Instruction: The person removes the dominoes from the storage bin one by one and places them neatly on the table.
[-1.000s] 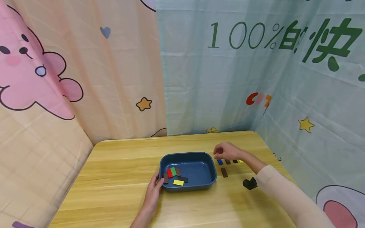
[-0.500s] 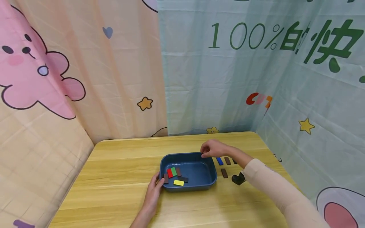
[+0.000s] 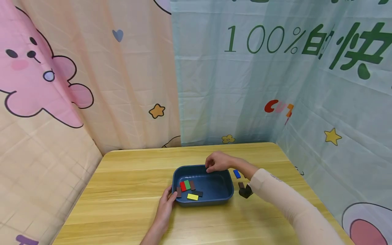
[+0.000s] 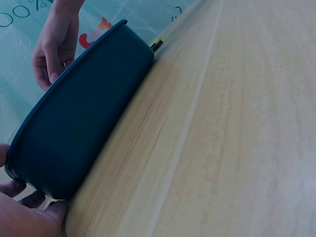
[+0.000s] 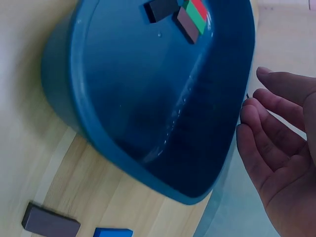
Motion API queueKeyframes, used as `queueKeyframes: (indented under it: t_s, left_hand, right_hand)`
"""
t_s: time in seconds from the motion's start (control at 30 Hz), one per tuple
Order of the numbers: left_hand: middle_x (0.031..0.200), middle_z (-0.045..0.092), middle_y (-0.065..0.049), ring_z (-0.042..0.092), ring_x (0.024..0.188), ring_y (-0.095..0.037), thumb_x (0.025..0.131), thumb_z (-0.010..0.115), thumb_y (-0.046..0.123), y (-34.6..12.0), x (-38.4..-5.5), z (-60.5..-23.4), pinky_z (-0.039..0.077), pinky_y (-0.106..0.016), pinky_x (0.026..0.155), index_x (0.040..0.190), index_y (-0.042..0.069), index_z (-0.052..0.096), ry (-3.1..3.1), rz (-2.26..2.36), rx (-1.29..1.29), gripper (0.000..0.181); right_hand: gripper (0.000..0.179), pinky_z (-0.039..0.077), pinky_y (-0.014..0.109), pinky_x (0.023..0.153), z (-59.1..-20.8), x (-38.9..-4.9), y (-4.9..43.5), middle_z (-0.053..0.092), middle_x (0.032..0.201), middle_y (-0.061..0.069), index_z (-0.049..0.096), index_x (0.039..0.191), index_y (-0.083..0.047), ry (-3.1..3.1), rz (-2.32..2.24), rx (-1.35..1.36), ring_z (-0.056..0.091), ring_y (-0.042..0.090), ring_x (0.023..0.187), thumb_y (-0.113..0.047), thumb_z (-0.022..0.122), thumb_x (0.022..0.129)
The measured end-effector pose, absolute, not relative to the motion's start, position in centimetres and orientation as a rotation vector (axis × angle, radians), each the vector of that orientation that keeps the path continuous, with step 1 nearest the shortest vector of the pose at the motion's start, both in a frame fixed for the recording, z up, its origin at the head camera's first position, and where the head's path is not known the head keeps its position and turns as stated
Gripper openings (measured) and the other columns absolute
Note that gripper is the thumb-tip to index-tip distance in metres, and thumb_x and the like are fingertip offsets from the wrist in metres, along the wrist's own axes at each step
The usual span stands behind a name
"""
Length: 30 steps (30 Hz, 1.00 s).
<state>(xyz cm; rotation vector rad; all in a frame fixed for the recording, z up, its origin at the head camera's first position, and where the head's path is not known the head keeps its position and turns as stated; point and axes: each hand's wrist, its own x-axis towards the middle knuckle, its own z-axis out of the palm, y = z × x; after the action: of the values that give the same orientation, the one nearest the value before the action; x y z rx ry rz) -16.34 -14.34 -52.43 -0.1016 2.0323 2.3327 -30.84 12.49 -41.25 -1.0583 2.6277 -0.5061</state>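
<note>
A dark blue plastic tub (image 3: 215, 187) stands on the table, its left end gripped by my left hand (image 3: 163, 209), thumb over the rim and fingers low against the outside wall (image 4: 32, 200). Inside lie small flat blocks: red (image 3: 183, 186), green (image 3: 187, 184), yellow (image 3: 193, 197), black (image 3: 197, 193) and two brown ones. My right hand (image 3: 218, 161) hovers at the tub's far rim, right of its middle. In the right wrist view its fingers (image 5: 256, 165) are loosely bent, thumb apart, with nothing showing between them.
Right of the tub lie a blue block (image 3: 237, 174) and a brown block (image 3: 241, 185). A black device (image 3: 245, 192) hangs at my right wrist and partly covers the brown block. Patterned curtains (image 3: 208, 102) close off the back and sides of the table (image 3: 131, 190).
My right hand has moved left from above the loose blocks to the tub's far rim. The left hand keeps its grip; the blocks inside look the same.
</note>
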Motion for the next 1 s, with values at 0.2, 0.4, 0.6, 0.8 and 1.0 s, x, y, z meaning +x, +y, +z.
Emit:
queueKeyframes:
  t_s: [0.2, 0.4, 0.6, 0.8, 1.0]
  left_hand:
    - [0.16, 0.026, -0.033, 0.031, 0.146, -0.047, 0.112, 0.045, 0.017, -14.4, -16.5, -52.5, 0.028, -0.059, 0.118, 0.154, -0.009, 0.033, 2.037, 2.32, -0.11, 0.051]
    - [0.161, 0.027, -0.031, 0.032, 0.146, -0.046, 0.112, 0.045, 0.016, -14.3, -16.5, -52.5, 0.029, -0.059, 0.118, 0.154, -0.008, 0.034, 2.019, 2.338, -0.086, 0.05]
    - [0.16, 0.028, -0.032, 0.033, 0.145, -0.045, 0.112, 0.044, 0.014, -14.2, -16.5, -52.6, 0.029, -0.058, 0.118, 0.153, -0.008, 0.035, 2.007, 2.354, -0.077, 0.048]
    - [0.16, 0.028, -0.031, 0.034, 0.144, -0.044, 0.112, 0.044, 0.017, -14.2, -16.6, -52.7, 0.028, -0.058, 0.118, 0.154, -0.007, 0.035, 2.009, 2.345, -0.09, 0.048]
    - [0.16, 0.028, -0.031, 0.035, 0.144, -0.044, 0.112, 0.043, 0.015, -14.2, -16.5, -52.7, 0.029, -0.058, 0.118, 0.154, -0.007, 0.035, 2.012, 2.345, -0.089, 0.048]
  right_hand:
    - [0.016, 0.054, 0.027, 0.074, -41.9, -31.1, 11.2, 0.068, 0.087, -0.009, 0.077, 0.105, -0.006, 2.6, -0.508, -1.068, 0.061, 0.008, 0.078, -0.017, 0.078, 0.094]
    - [0.014, 0.054, 0.026, 0.075, -42.9, -31.4, 9.9, 0.069, 0.086, -0.01, 0.077, 0.103, -0.009, 2.581, -0.492, -1.065, 0.062, 0.006, 0.078, -0.019, 0.079, 0.094]
    - [0.016, 0.055, 0.024, 0.075, -44.0, -31.5, 8.7, 0.069, 0.087, -0.009, 0.077, 0.106, -0.009, 2.542, -0.489, -1.041, 0.062, 0.005, 0.078, -0.019, 0.079, 0.094]
    - [0.02, 0.054, 0.023, 0.075, -44.9, -31.5, 7.7, 0.069, 0.089, -0.008, 0.076, 0.111, -0.007, 2.506, -0.49, -1.016, 0.062, 0.006, 0.079, -0.018, 0.079, 0.094]
    - [0.027, 0.053, 0.022, 0.072, -46.3, -31.8, 6.8, 0.068, 0.088, -0.007, 0.074, 0.117, -0.008, 2.48, -0.483, -0.992, 0.061, 0.007, 0.077, -0.018, 0.08, 0.093]
